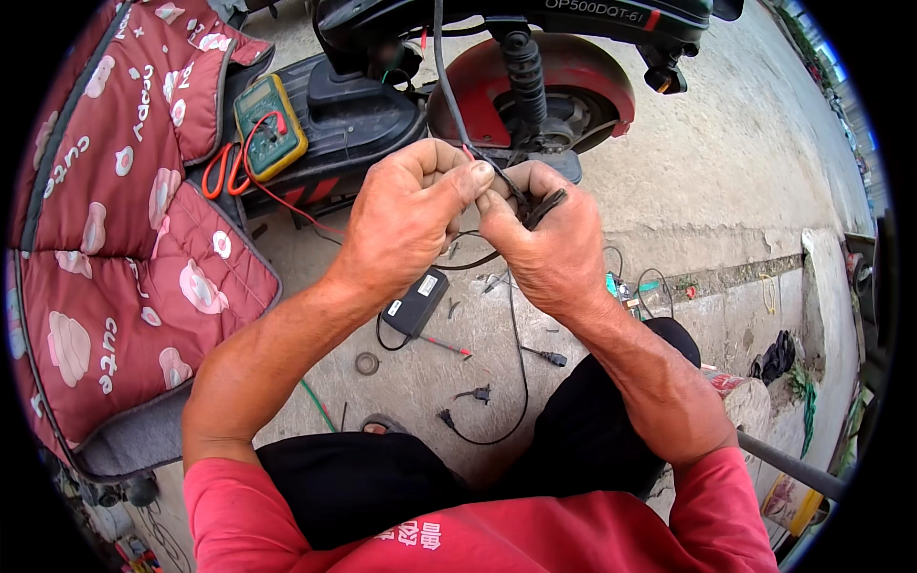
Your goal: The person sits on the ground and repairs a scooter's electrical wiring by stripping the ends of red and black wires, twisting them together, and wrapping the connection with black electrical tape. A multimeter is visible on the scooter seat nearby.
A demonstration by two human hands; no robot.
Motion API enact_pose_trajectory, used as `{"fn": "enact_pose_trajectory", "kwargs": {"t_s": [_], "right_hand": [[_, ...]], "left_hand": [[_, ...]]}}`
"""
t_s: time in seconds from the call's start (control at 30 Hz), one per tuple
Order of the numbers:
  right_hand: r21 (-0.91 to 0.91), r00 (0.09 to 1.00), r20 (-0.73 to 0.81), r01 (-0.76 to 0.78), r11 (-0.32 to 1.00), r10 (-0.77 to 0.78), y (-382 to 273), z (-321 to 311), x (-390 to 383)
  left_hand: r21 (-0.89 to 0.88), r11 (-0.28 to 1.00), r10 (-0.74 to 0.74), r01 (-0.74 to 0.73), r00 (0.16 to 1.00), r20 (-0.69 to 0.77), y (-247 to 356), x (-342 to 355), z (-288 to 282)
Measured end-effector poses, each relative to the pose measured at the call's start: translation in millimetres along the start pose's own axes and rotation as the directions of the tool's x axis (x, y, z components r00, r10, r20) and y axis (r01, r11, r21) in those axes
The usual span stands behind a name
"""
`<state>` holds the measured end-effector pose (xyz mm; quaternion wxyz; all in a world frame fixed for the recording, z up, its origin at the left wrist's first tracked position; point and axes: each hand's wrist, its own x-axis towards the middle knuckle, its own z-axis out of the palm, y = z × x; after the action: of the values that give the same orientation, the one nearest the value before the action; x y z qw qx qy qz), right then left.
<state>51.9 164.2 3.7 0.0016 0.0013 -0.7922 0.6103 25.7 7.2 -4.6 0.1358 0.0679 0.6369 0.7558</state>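
Red shirt below, grey cable gripped above

Nearest the camera, the red shirt fills the lower edge, with black trousers beyond it. Farther up, the left hand pinches the grey cable between thumb and finger; the right hand curls closely around a black cable tail, the two thumb tips near each other. The grey cable comes down from the top edge, past a black scooter, its lower part raised between the hands above the concrete ground. A speck of red shows by the pinch; fingers hide the rest.

Doing this well probably means steadying the cable with one hand while the other makes small moves, keeping any bare wires apart and never tugging. At left is a yellow-edged multimeter; its red lead runs toward the left wrist and likely wants slack.

Pale characters cross the shirt, light letters and digits mark the scooter, and white words dot a maroon quilted cover. White labels on a black box are too small to read.
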Motion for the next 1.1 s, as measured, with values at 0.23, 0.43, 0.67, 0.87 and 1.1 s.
{"fn": "enact_pose_trajectory", "kwargs": {"t_s": [0.23, 0.43, 0.67, 0.87, 1.1], "right_hand": [[0.622, 0.957, 0.271, -0.257, 0.739, 0.105, 13.6, -6.7, 9.4], [0.707, 0.85, 0.526, -0.455, 0.542, 0.027, 16.0, -8.2, 9.1], [0.655, 0.713, 0.701, -0.645, 0.393, 0.002, 13.4, -13.6, 8.5], [0.677, 0.743, 0.667, -0.633, 0.376, 0.049, 9.3, -11.2, 6.5], [0.605, 0.917, 0.362, -0.369, 0.706, 0.169, 16.7, -1.7, 12.3]], "left_hand": [[-0.248, 0.964, -0.042, 0.101, 0.972, 0.232, 4.6, 8.4, -14.3], [-0.369, 0.903, -0.035, 0.22, 0.894, 0.447, 1.2, 10.4, -23.9], [-0.361, 0.885, -0.034, 0.294, 0.814, 0.579, 3.6, 13.6, -32.9], [-0.265, 0.952, -0.034, 0.152, 0.915, 0.403, 8.6, 10.2, -26.6], [-0.038, 0.999, -0.033, 0.038, 0.994, 0.105, 11.5, 0.7, -8.4]]}}
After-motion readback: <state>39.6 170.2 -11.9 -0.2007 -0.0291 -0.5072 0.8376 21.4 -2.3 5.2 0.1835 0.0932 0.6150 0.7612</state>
